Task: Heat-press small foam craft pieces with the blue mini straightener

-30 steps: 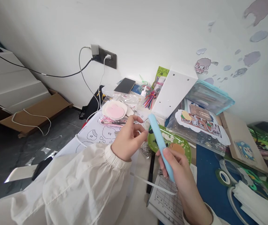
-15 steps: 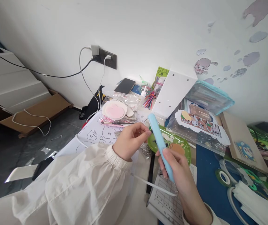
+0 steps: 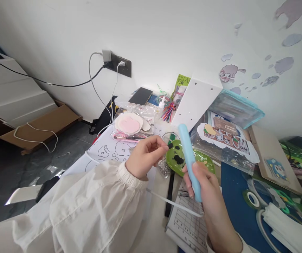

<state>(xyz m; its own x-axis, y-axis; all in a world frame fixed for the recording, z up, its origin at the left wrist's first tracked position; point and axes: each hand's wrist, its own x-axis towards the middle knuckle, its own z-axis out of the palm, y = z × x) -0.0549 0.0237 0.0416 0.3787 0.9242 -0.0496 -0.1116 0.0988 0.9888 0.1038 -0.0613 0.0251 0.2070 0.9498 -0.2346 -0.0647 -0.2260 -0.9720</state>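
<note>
My left hand (image 3: 148, 154) is closed in a pinch on a small black piece (image 3: 170, 145), held over the left edge of a green plate (image 3: 170, 164). My right hand (image 3: 205, 181) wraps round a light blue stick-shaped tool (image 3: 188, 151), tilted with its upper end pointing away from me. A white cord (image 3: 172, 208) runs from near my right hand towards my left sleeve. Black cut-out pieces (image 3: 178, 159) lie on the plate, whose right part is partly hidden by the tool and my right hand. The tool's tip and the black piece are apart.
Behind the plate stands a white board (image 3: 195, 102). A bag with pink and white shapes (image 3: 129, 124) and a phone (image 3: 140, 96) lie at the back left. Green-handled scissors (image 3: 284, 200) and a tape roll (image 3: 251, 199) lie right. A gridded sheet (image 3: 185, 225) is near me.
My right hand has shifted the blue tool slightly right and away from my left hand. The black piece in my left hand shows more clearly now.
</note>
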